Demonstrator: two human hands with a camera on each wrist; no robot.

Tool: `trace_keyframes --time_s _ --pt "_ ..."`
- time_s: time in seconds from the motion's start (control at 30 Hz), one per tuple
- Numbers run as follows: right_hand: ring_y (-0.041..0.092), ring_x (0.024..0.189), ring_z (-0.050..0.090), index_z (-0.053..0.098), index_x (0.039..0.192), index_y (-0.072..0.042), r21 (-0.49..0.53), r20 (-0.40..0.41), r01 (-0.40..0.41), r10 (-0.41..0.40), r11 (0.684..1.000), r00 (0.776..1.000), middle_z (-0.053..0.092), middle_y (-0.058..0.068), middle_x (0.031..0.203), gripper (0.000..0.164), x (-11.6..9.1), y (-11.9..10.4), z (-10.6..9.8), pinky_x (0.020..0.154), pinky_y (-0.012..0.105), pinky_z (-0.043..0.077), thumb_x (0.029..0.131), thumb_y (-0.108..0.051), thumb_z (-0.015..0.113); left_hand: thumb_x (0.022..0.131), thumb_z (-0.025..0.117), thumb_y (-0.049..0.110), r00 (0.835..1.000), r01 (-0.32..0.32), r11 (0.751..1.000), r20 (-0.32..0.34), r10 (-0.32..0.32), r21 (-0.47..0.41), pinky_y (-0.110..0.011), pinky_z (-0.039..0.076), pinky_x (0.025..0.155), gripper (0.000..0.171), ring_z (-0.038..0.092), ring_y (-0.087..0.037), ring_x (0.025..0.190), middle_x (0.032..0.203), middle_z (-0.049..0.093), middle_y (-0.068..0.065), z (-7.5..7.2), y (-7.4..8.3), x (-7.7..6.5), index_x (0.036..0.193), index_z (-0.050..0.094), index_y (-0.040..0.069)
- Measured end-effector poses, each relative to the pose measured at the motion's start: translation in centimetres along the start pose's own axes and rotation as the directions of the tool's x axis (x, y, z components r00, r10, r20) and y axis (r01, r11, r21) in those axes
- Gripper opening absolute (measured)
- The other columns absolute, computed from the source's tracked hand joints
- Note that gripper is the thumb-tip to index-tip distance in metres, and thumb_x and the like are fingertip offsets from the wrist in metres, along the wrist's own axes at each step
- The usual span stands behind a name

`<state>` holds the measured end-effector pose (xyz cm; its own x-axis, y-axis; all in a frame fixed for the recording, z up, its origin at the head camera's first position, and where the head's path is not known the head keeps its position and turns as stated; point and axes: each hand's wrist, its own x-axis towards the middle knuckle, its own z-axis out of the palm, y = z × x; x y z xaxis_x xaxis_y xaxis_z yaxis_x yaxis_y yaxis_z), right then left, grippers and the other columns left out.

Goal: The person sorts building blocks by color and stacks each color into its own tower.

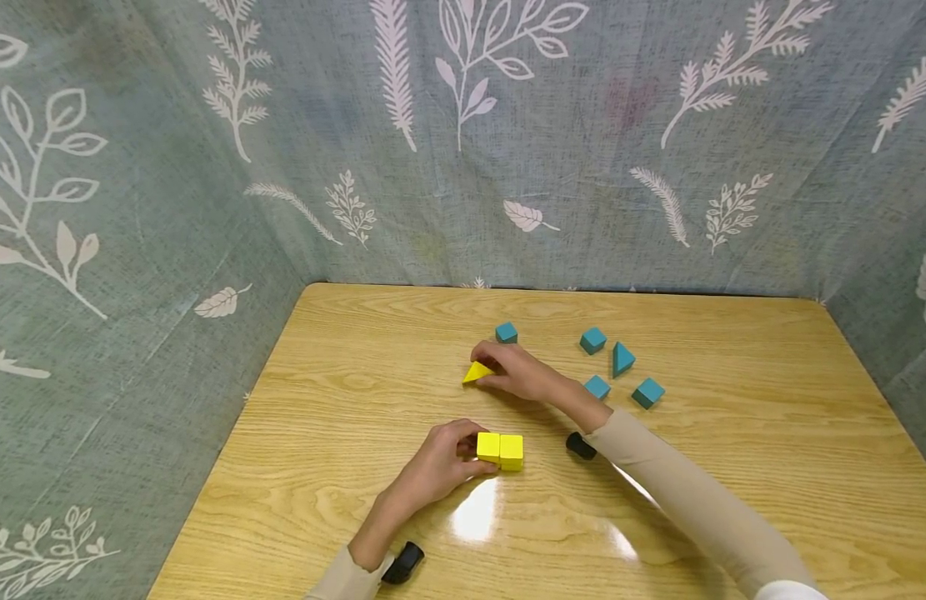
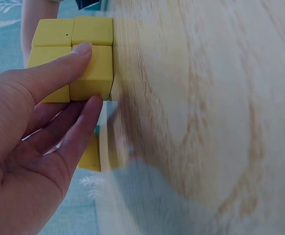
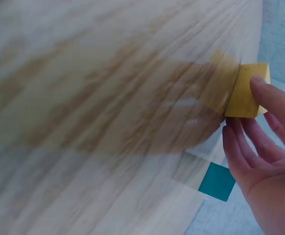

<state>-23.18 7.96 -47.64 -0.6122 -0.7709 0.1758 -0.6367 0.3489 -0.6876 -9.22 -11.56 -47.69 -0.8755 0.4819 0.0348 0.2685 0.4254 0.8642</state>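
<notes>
My left hand point(image 1: 437, 467) grips yellow cubes point(image 1: 511, 451) that stand side by side on the table. In the left wrist view, the yellow cubes point(image 2: 92, 32) form a block two wide and two high; the thumb lies across the near side and fingers curl beneath and behind. Farther forward, my right hand point(image 1: 519, 372) pinches a yellow triangular prism point(image 1: 476, 372) low at the tabletop. The right wrist view shows the thumb on one side of the prism point(image 3: 242, 95), fingers on the other. Part of a yellow piece point(image 2: 90, 154) shows behind my left fingers.
Just beyond my right hand lies a teal cube point(image 1: 507, 332). Farther right are more teal cubes point(image 1: 593, 340) point(image 1: 648, 392) and a teal triangular prism point(image 1: 623, 359). Another teal cube point(image 1: 598, 387) is partly covered by my right forearm. Patterned cloth point(image 1: 463, 208) hangs around the wooden table point(image 1: 342, 358).
</notes>
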Motion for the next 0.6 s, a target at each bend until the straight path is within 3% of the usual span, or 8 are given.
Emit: trace_keyframes --time_s 0.1,0.33,0.6 --pt "0.024 0.098 0.061 0.059 0.123 0.002 0.005 -0.012 -0.008 0.008 1.0 1.0 0.064 0.011 0.113 0.032 -0.2 0.1 0.0 0.086 0.033 0.053 0.096 -0.007 0.073 0.085 0.082 0.002 1.0 -0.007 1.0 0.001 0.007 -0.001 -0.024 0.058 0.086 0.033 0.07 -0.022 0.098 0.11 0.068 -0.009 0.0 0.1 0.0 0.115 0.069 -0.002" --pt "0.032 0.109 0.064 0.06 0.117 -0.002 0.086 -0.054 -0.037 0.042 0.996 0.998 0.06 0.014 0.117 0.033 -1.3 -0.4 -0.1 0.094 0.034 0.056 0.091 -0.004 0.079 0.085 0.083 0.001 1.0 -0.001 1.0 -0.002 0.001 -0.008 -0.024 0.058 0.085 0.033 0.069 -0.021 0.098 0.109 0.068 -0.009 0.0 0.0 0.1 0.115 0.069 -0.002" --pt "0.026 0.107 0.063 0.062 0.12 -0.006 0.138 -0.077 -0.064 0.075 0.988 0.994 0.059 0.01 0.119 0.034 -2.9 -1.6 -0.3 0.092 0.034 0.057 0.092 -0.013 0.08 0.085 0.083 0.001 1.0 -0.008 1.0 -0.01 0.008 -0.008 -0.023 0.057 0.086 0.032 0.069 -0.022 0.098 0.108 0.068 -0.008 0.0 -0.1 0.0 0.114 0.069 -0.001"
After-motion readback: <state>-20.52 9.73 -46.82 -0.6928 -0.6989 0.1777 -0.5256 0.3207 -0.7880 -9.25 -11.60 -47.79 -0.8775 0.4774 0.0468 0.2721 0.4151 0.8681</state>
